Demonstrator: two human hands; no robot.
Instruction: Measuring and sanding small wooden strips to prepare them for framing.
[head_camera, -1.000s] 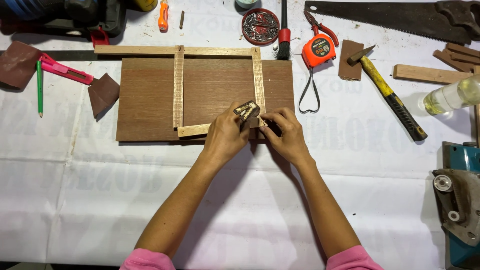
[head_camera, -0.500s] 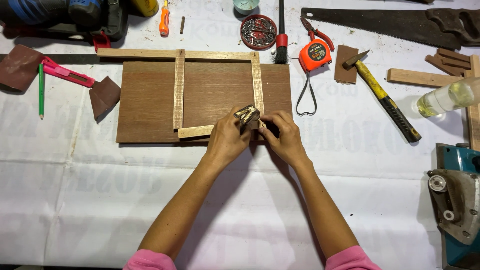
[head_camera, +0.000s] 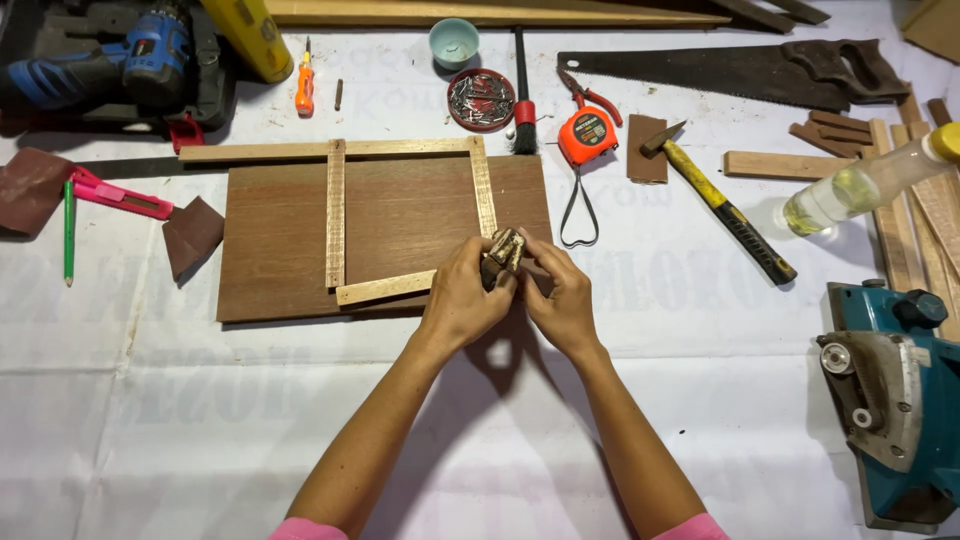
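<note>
Hands meet at the near right corner of the brown board (head_camera: 290, 240). Left hand (head_camera: 462, 300) and right hand (head_camera: 560, 300) both reach far from the near edge, fingers curled shut around a small dark block (head_camera: 503, 252) held where two pale wooden strips (head_camera: 385, 288) join.

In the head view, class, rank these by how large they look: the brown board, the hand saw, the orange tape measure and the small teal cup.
1. brown board
2. hand saw
3. orange tape measure
4. teal cup; it looks close to the tape measure, so that pair is unsure.
</note>
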